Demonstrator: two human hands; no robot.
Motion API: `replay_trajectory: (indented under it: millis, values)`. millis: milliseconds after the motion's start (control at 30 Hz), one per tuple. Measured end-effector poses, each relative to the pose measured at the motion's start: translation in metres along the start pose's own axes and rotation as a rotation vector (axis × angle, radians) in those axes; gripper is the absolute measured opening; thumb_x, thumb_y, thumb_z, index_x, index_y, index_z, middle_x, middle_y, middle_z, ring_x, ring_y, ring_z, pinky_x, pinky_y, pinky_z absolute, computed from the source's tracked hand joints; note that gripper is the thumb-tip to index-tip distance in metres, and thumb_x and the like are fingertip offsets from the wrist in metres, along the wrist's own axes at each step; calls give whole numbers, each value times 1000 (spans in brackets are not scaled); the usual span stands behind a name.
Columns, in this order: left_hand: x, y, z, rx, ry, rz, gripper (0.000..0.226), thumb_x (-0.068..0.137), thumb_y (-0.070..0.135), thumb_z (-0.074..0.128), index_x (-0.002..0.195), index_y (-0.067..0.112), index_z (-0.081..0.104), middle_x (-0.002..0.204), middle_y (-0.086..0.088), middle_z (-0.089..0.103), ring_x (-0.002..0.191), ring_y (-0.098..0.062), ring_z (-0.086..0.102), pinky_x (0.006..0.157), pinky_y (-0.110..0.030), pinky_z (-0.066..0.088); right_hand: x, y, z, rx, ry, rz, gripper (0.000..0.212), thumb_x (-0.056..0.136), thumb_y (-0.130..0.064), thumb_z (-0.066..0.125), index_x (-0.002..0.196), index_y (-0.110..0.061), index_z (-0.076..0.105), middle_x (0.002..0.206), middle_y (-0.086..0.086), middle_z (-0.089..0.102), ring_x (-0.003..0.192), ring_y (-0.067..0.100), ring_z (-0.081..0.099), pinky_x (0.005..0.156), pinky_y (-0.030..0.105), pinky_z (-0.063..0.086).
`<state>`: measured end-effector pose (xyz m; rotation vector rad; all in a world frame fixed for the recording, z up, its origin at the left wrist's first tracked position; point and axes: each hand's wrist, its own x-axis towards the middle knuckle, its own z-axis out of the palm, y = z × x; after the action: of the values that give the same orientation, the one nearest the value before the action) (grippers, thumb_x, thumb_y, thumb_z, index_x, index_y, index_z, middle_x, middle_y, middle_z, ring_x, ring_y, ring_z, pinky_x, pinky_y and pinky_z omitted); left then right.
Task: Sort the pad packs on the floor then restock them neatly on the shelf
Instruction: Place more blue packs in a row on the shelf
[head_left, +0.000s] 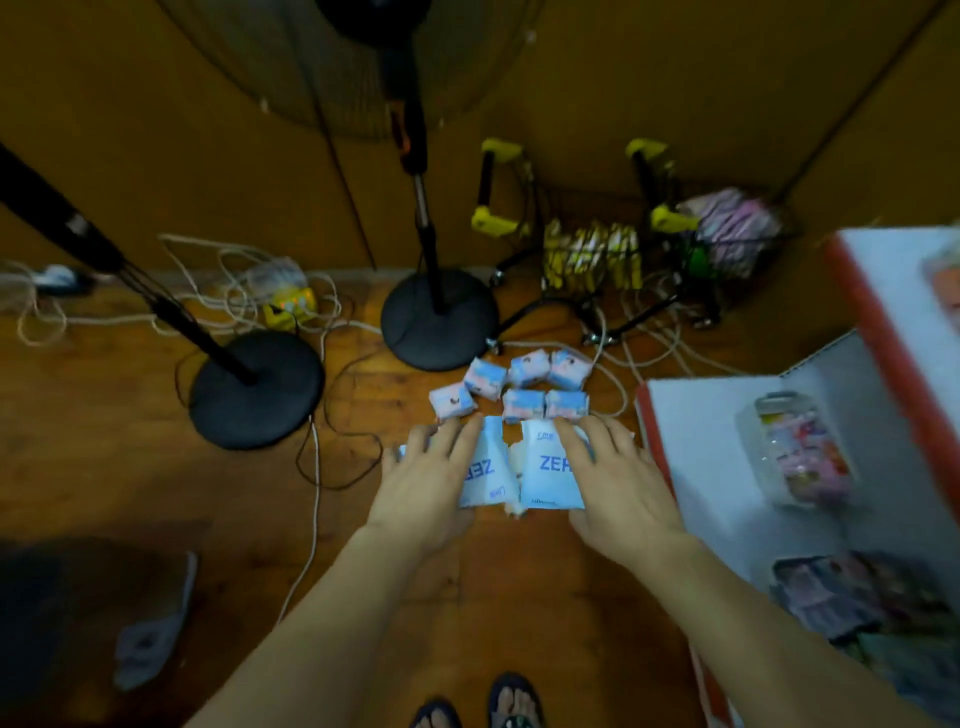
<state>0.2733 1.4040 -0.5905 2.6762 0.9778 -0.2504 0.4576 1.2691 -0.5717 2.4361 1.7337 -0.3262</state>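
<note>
Two wire baskets hold packs; hands press floor packs.

- I see two larger pad packs on the wooden floor, side by side: the left large pack, white and light blue with blue lettering, lies tilted; the right large pack lies straighter, with "ZER" readable on it.
- Both are partly covered by my hands, so their outer edges are hidden.
- Just beyond them I count six small pad packs, pink and light blue, in two loose rows, mostly touching one another.
- The leftmost small pack sits slightly apart and turned.
- The shelf, white with red edging, stands to the right, near the packs.
</note>
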Motion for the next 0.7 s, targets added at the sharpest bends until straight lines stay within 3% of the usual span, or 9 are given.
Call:
replay_trajectory:
  millis: [67, 333, 433, 700]
  values:
    - [-4, 20, -46, 21, 46, 50, 102, 85, 47, 66, 157, 31, -4, 156, 7, 18, 141, -27, 20, 109, -57, 33, -20, 10, -44, 2, 37, 27, 98, 78, -36, 71, 157, -20, 14, 151, 9, 30, 139, 32, 27, 101, 44, 44]
    - [-27, 101, -186, 148, 157, 334, 103, 85, 50, 66, 155, 34, -8, 156, -2, 13, 143, -30, 17, 117, -52, 21, -116, 37, -181, -25, 178, 148, 97, 79, -33, 72, 154, -22, 13, 149, 9, 32, 140, 33, 28, 98, 47, 45]
    - [-40, 128, -221, 192, 169, 465, 103, 85, 58, 65, 156, 32, -6, 156, -2, 15, 144, -30, 18, 117, -52, 20, -159, 41, -221, -31, 253, 243, 94, 81, -35, 70, 156, -21, 14, 147, 9, 31, 140, 33, 27, 98, 48, 45]
    - [-103, 229, -304, 242, 337, 892, 93, 85, 51, 61, 156, 29, 5, 156, 0, 22, 144, -28, 21, 116, -51, 23, -311, 32, -295, -106, 386, 589, 96, 83, -45, 66, 157, -21, 10, 148, 10, 26, 140, 33, 23, 100, 46, 46]
